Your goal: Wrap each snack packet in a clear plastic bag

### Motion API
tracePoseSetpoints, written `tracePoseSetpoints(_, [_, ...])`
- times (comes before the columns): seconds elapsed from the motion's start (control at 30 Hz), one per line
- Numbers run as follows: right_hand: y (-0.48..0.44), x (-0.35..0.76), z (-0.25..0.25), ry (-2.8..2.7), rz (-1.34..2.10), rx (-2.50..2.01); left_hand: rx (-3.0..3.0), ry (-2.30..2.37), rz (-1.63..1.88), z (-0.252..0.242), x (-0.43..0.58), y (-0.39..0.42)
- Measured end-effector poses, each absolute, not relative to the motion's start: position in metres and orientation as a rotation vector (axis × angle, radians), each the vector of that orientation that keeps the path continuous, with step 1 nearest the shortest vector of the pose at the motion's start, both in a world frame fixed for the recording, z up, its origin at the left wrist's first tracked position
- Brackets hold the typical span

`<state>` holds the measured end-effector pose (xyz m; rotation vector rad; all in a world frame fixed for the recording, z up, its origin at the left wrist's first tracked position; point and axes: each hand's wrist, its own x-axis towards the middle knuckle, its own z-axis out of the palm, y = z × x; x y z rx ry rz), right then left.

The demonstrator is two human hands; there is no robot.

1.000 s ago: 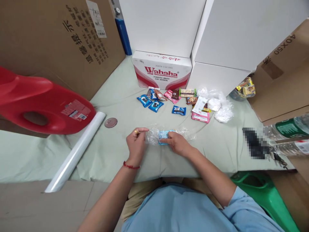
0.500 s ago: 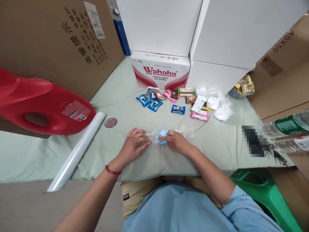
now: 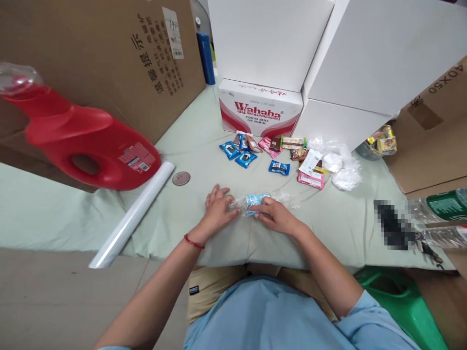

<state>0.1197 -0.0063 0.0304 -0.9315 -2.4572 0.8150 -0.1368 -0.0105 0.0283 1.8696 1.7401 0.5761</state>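
A small light-blue snack packet wrapped in clear plastic film point(image 3: 254, 200) is held down on the pale green cloth-covered surface point(image 3: 189, 146), near its front edge and directly before the person. The left hand point(image 3: 217, 213) is laid on the left end of the film, its fingers point(image 3: 215, 190) stretched out and spread rather than closed around anything. A thin red cord bracelet point(image 3: 193, 241) is worn on that wrist. The right hand point(image 3: 279, 217) is set against the packet's right side, and the packet is pinched between its thumb and forefinger.

Behind the hands, a scatter of small blue, pink and brown snack packets point(image 3: 272, 155) is seen, with crumpled clear plastic bags point(image 3: 341, 167) just to the right of it. Their print is too small to be read. Further back, a white-and-red carton point(image 3: 260, 113) is marked "Wahaha" and "PURIFIED WATER FOR DRINKING", and it is flanked by plain white boxes point(image 3: 383, 53).

To the left, a large red plastic jug with a handle and a small label point(image 3: 91, 143) is seen lying on its side, a roll of clear film point(image 3: 133, 214) beside it and a round metal disc point(image 3: 181, 178) near the roll's far end. Chinese characters are printed on the brown cardboard box point(image 3: 109, 53) behind the jug, and "40X50" is printed on the cardboard box at the right point(image 3: 438, 112).
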Motion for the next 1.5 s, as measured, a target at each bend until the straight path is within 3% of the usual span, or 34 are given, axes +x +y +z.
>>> tracePoseSetpoints(0.3, [-0.009, 0.117, 0.030, -2.480, 0.779, -0.952, 1.344, 1.382, 0.941, 0.063, -0.084, -0.029])
tracePoseSetpoints(0.53, [-0.025, 0.133, 0.035, -2.440, 0.877, -0.946, 1.821, 1.480, 0.696, 0.050, -0.049, -0.021])
tracePoseSetpoints(0.77, [-0.046, 0.186, 0.035, -1.855, 1.161, -1.468, 2.354, 1.664, 0.413, 0.034, -0.039, -0.046])
tracePoseSetpoints(0.9, [-0.015, 0.211, 0.030, -1.586, 0.826, -1.655, 2.440, 1.682, 0.417, 0.019, -0.039, -0.057])
tracePoseSetpoints(1.0, [0.021, 0.213, 0.027, -1.746, 0.612, -1.547, 2.483, 1.708, 0.434, 0.009, -0.040, -0.062])
tracePoseSetpoints(1.2, [0.043, 0.198, 0.027, -2.253, 0.762, -1.163, 2.506, 1.731, 0.450, 0.002, -0.038, -0.064])
tracePoseSetpoints(1.5, [-0.019, 0.266, 0.015, -1.923, 0.790, -1.462, 2.473, 1.705, 0.459, 0.003, -0.039, -0.063])
